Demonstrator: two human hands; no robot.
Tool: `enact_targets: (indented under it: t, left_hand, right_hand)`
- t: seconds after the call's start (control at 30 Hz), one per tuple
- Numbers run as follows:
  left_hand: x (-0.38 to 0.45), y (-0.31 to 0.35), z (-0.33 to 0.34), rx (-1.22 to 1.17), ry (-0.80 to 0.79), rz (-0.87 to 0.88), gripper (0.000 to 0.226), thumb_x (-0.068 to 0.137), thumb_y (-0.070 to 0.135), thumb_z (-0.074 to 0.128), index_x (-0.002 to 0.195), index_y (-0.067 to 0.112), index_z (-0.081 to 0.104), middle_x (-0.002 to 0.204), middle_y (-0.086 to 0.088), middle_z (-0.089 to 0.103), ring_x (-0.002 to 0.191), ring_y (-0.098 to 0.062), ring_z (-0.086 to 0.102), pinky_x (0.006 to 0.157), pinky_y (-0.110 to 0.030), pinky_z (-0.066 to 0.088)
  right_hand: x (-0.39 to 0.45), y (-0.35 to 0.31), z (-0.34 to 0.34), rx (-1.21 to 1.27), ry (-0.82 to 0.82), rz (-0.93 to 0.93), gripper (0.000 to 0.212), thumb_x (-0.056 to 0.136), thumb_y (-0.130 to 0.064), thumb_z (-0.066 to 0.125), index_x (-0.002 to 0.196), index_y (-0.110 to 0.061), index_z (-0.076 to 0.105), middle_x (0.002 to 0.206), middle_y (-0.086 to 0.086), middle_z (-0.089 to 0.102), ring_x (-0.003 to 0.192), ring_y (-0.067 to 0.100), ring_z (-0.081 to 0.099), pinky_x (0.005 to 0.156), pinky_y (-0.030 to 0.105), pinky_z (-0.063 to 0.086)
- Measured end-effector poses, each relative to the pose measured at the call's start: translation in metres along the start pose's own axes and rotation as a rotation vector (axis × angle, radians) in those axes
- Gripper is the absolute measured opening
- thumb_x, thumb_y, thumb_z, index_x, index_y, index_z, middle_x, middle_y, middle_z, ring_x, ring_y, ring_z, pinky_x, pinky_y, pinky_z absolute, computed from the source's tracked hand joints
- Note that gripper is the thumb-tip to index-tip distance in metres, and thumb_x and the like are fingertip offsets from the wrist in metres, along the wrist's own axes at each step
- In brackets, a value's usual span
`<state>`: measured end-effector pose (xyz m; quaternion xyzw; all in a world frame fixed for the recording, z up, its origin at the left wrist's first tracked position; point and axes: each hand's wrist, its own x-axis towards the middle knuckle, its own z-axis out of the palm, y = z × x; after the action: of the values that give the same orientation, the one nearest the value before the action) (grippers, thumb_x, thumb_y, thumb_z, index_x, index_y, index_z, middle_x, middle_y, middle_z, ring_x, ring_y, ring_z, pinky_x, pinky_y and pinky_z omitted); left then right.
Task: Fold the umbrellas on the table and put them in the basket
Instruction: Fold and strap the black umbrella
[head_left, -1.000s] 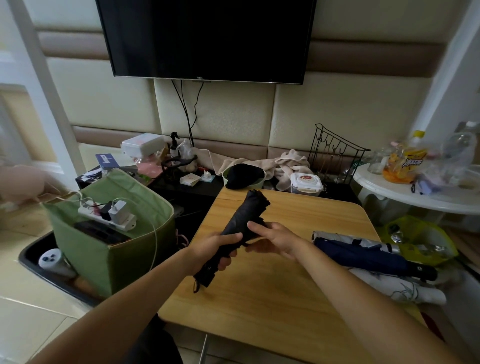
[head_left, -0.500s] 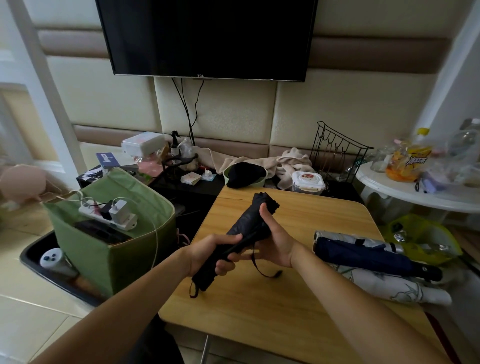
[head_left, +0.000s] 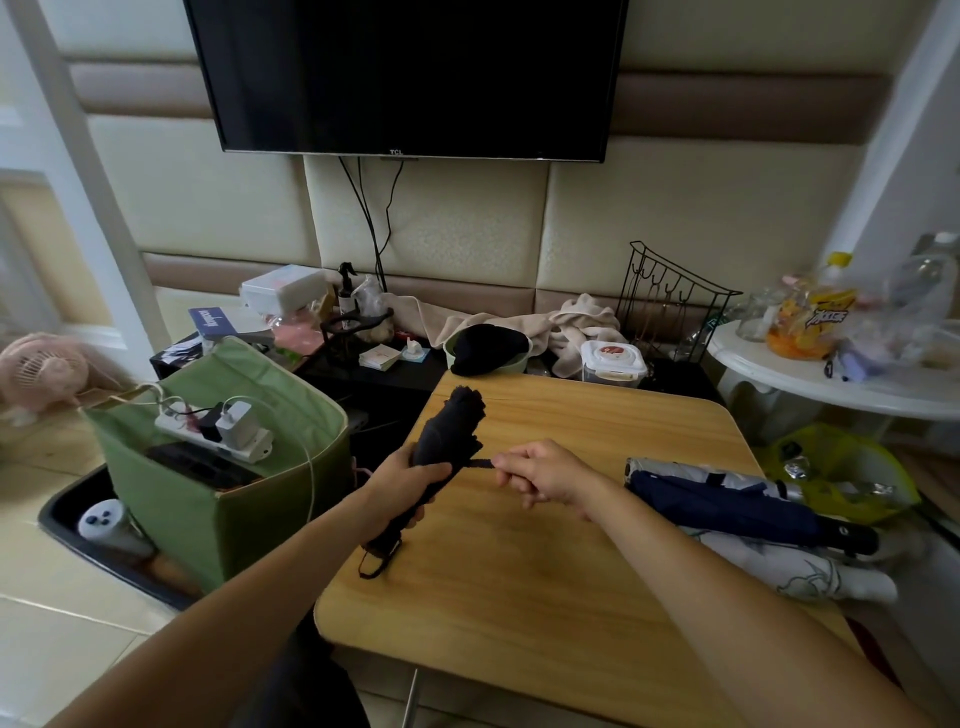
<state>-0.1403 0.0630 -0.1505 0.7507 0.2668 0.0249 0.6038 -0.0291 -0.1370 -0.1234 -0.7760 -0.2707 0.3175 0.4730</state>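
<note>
My left hand (head_left: 402, 491) grips a collapsed black umbrella (head_left: 447, 434) around its middle, holding it tilted above the left part of the wooden table (head_left: 545, 561). My right hand (head_left: 545, 475) pinches the umbrella's black closing strap, pulled out taut to the right. A navy umbrella (head_left: 727, 501), a silver one (head_left: 711, 475) behind it and a white patterned one (head_left: 789, 569) lie folded at the table's right edge. The green fabric basket (head_left: 228, 499) stands on the floor to the left, with a power strip and chargers across its top.
A low black shelf (head_left: 374, 371) with boxes, a bowl, towels and a wire rack runs behind the table. A white round side table (head_left: 831, 384) with bottles stands at the right. A television hangs on the wall. A pink fan (head_left: 44, 371) sits far left.
My right hand has left the umbrella's canopy and drawn the strap out to the right. The umbrella has tipped more upright in my left hand.
</note>
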Motion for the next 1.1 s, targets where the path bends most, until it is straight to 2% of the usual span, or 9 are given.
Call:
enact_targets:
  t: [0.1,0.23,0.37,0.57,0.67,0.8,0.9,1.03,1.1]
  left_hand:
    - [0.000,0.000,0.008,0.371,0.086,0.149,0.031,0.096,0.034,0.063,0.123,0.029,0.050,0.084,-0.007,0.068,0.052,-0.018,0.060,0.045,-0.028,0.048]
    - [-0.006,0.007,0.020,0.931,0.085,0.336,0.036,0.097,0.038,0.054,0.129,0.022,0.047,0.101,-0.005,0.070,0.082,-0.027,0.068,0.064,-0.035,0.050]
    - [-0.015,0.013,0.028,1.175,0.108,0.502,0.047,0.092,0.051,0.049,0.127,0.020,0.043,0.098,-0.006,0.068,0.083,-0.029,0.067,0.068,-0.037,0.052]
    - [-0.021,0.012,0.028,1.341,0.233,0.747,0.072,0.095,0.077,0.030,0.150,0.030,0.026,0.094,-0.004,0.072,0.078,-0.028,0.071,0.060,-0.035,0.045]
    - [-0.022,0.010,0.026,1.320,0.278,0.742,0.062,0.098,0.075,0.023,0.129,0.030,0.051,0.092,-0.002,0.072,0.078,-0.026,0.070,0.058,-0.035,0.043]
    - [-0.021,0.005,0.032,1.311,0.249,0.731,0.060,0.097,0.074,0.025,0.109,0.031,0.064,0.084,0.001,0.070,0.075,-0.024,0.069,0.062,-0.036,0.051]
    - [-0.020,0.000,0.033,1.272,0.204,0.723,0.060,0.094,0.075,0.027,0.110,0.033,0.067,0.080,0.002,0.070,0.073,-0.024,0.069,0.061,-0.035,0.051]
    - [-0.018,0.002,0.026,1.223,0.077,0.692,0.059,0.093,0.077,0.029,0.101,0.032,0.067,0.072,0.005,0.065,0.064,-0.017,0.062,0.059,-0.035,0.046]
    - [-0.015,0.004,0.021,1.165,-0.035,0.669,0.062,0.093,0.078,0.032,0.093,0.027,0.068,0.070,0.006,0.062,0.060,-0.011,0.056,0.060,-0.034,0.040]
  right_hand:
    - [0.002,-0.018,0.003,-0.007,0.014,-0.050,0.036,0.104,-0.033,0.060,0.075,-0.012,0.065,0.050,-0.004,0.046,0.040,0.010,0.036,0.060,0.027,0.049]
    - [0.006,-0.037,0.008,0.027,0.057,-0.071,0.036,0.102,-0.031,0.062,0.072,-0.011,0.062,0.048,-0.003,0.042,0.037,0.011,0.034,0.058,0.029,0.047]
    - [0.007,-0.041,0.012,0.112,0.124,-0.012,0.033,0.101,-0.031,0.064,0.077,-0.009,0.063,0.050,-0.005,0.043,0.037,0.012,0.033,0.056,0.029,0.045]
    - [0.004,-0.043,0.009,0.234,0.101,0.162,0.026,0.101,-0.025,0.062,0.081,-0.009,0.064,0.055,-0.004,0.047,0.037,0.010,0.029,0.046,0.025,0.038]
    - [-0.002,-0.049,0.007,0.190,0.057,0.167,0.029,0.100,-0.027,0.063,0.075,-0.013,0.058,0.052,-0.005,0.042,0.037,0.009,0.027,0.046,0.025,0.033]
    - [-0.003,-0.055,-0.002,0.182,0.009,0.048,0.032,0.098,-0.036,0.069,0.079,-0.011,0.064,0.057,-0.004,0.043,0.041,0.009,0.029,0.051,0.025,0.037]
    - [-0.002,-0.051,-0.005,0.129,0.022,-0.056,0.029,0.095,-0.037,0.073,0.083,-0.011,0.079,0.070,0.000,0.059,0.054,0.011,0.044,0.067,0.027,0.048]
    - [-0.003,-0.037,-0.008,-0.129,-0.008,-0.106,0.029,0.095,-0.050,0.068,0.093,-0.026,0.085,0.113,-0.012,0.076,0.113,0.013,0.062,0.103,0.036,0.049]
    - [-0.005,-0.032,-0.012,-0.202,-0.110,-0.053,0.034,0.100,-0.051,0.059,0.103,-0.027,0.083,0.114,-0.012,0.076,0.113,0.010,0.065,0.105,0.037,0.048]
